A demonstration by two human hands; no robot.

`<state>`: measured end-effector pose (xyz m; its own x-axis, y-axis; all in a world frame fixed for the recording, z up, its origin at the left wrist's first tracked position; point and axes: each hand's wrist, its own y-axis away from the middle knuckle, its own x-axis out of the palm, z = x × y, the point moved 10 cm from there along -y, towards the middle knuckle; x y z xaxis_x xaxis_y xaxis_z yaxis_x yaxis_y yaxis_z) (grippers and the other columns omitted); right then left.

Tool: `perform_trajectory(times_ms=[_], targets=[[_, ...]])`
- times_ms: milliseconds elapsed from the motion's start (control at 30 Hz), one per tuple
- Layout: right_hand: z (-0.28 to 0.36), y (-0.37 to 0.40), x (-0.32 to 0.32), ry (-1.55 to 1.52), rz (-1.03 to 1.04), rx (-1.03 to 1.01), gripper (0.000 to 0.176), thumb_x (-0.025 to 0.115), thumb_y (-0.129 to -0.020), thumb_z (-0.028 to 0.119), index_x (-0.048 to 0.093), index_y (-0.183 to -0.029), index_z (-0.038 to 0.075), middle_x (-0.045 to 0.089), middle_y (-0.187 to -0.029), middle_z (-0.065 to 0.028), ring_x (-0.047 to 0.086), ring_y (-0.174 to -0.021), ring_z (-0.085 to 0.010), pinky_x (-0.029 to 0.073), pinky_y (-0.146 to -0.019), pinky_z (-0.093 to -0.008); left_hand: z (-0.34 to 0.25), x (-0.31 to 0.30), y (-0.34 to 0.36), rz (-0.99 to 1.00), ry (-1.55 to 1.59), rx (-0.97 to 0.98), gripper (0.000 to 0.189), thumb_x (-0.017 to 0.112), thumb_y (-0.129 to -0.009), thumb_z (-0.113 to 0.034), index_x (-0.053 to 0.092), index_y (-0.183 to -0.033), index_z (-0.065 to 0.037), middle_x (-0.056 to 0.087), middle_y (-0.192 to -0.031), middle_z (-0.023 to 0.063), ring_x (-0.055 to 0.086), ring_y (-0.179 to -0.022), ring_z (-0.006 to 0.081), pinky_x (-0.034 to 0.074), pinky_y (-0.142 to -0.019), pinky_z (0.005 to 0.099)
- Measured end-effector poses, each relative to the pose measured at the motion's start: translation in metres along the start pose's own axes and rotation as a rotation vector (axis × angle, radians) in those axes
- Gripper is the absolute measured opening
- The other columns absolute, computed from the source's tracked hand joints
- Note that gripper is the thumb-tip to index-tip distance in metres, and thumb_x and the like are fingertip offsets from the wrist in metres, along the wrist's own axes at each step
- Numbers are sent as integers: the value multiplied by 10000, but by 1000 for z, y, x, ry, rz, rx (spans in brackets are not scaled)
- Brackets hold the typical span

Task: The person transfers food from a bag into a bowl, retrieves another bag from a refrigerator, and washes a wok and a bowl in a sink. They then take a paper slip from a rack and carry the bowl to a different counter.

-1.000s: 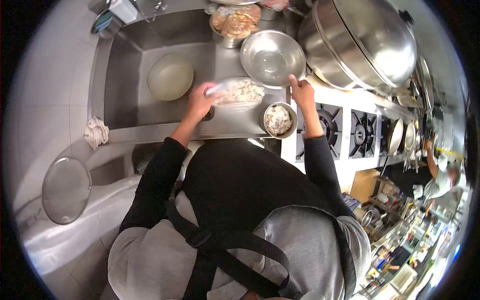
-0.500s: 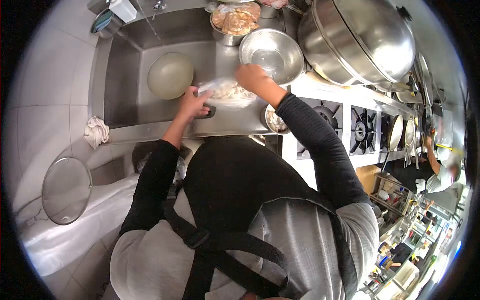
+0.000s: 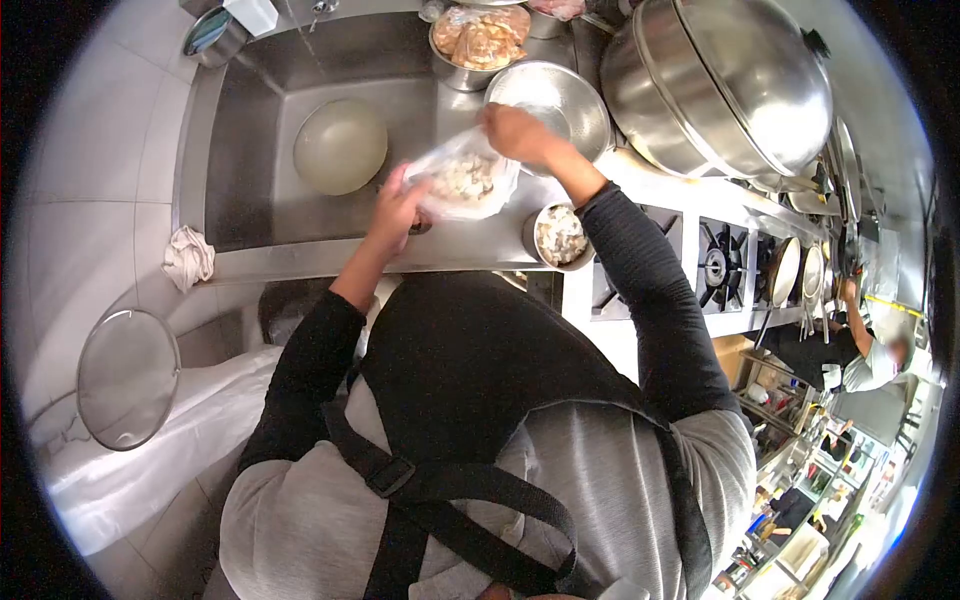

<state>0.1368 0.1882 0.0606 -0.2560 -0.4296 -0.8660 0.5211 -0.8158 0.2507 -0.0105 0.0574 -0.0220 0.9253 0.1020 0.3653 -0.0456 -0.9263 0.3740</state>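
A clear plastic bag (image 3: 462, 182) with pale, chunky pieces of food in it hangs between my two hands over the steel counter. My left hand (image 3: 396, 212) grips the bag's left side, thumb upward. Closed on the bag's upper right edge, my right hand (image 3: 520, 134) is smeared by motion, and its fingertips are hidden. Just behind that hand stands a perforated steel colander (image 3: 565, 95). A round metal container (image 3: 560, 238) holding similar whitish pieces sits to the right of the bag, near the counter's front edge.
Left of my hands, a large pale bowl (image 3: 341, 147) rests in the sink (image 3: 250, 180). Bagged orange-brown food (image 3: 482, 42) fills a pot at the back. A big domed steel pot (image 3: 715, 85) and gas burners (image 3: 715, 267) are rightward. Another person (image 3: 850, 350) works far right.
My right hand has moved slightly up, raising and tilting the bag, which now looks broader. The container of whitish pieces shows more fully beside my right arm.
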Motion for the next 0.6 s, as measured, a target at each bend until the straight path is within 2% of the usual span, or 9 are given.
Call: perform_trajectory(times_ms=[133,200,233,267,400,467,500,533,600], targets=[[-7,31,-40,-151,-39,48,237,565,-868,186,675,-1007,29,673,-983,-253,660,-949,-377,504,-826,-427,-25,6,8,49,56,62,298,589,-970,-230,556,-1177,-16,640,-922,34,599,-730,74,496,-578,247],[-7,57,-62,-374,-142,126,249,606,-878,241,665,-985,25,683,-908,-218,671,-847,-320,504,-778,-395,-33,6,8,55,32,87,283,595,-967,-235,576,-1147,-17,638,-897,23,590,-715,66,480,-564,244],[-14,62,-60,-455,-175,162,255,659,-866,272,653,-949,32,675,-826,-152,647,-771,-248,496,-733,-369,-38,9,8,66,9,112,270,601,-963,-240,595,-1117,-18,637,-872,11,581,-700,59,465,-551,241],[-16,65,-55,-457,-176,163,255,659,-866,272,653,-949,32,675,-826,-152,647,-771,-248,496,-733,-369,-40,11,8,68,8,111,270,601,-963,-240,595,-1117,-18,637,-872,11,581,-700,59,465,-551,241],[-19,68,-27,-504,-103,39,233,725,-825,229,629,-919,38,633,-728,-56,560,-664,-132,465,-634,-328,-37,-1,-11,-86,-272,177,279,608,-953,-261,613,-1058,-3,632,-804,22,561,-669,56,452,-549,250],[-37,76,-37,-804,-366,18,206,716,-832,202,624,-898,30,607,-694,-32,513,-637,-96,448,-601,-319,-33,-3,-14,-118,-327,217,284,609,-951,-265,611,-1045,3,630,-788,29,557,-653,58,452,-547,255],[-26,86,-58,-588,-502,9,145,666,-848,154,627,-888,20,643,-707,-76,571,-625,-170,466,-611,-345,-37,1,-14,-113,-351,221,289,609,-949,-268,609,-1042,6,632,-785,38,564,-655,70,457,-559,260],[-14,92,-61,-585,-510,11,145,666,-848,154,627,-888,20,643,-707,-76,571,-625,-170,466,-611,-345,-41,7,-15,-107,-374,228,295,609,-948,-271,606,-1039,9,633,-782,47,571,-657,83,461,-570,265],[28,93,-39,-484,-270,-67,128,608,-838,98,647,-921,8,688,-803,-162,658,-715,-298,509,-676,-390,-50,14,-15,-120,-417,262,299,612,-945,-275,606,-1039,9,633,-777,45,574,-642,88,462,-559,269]])
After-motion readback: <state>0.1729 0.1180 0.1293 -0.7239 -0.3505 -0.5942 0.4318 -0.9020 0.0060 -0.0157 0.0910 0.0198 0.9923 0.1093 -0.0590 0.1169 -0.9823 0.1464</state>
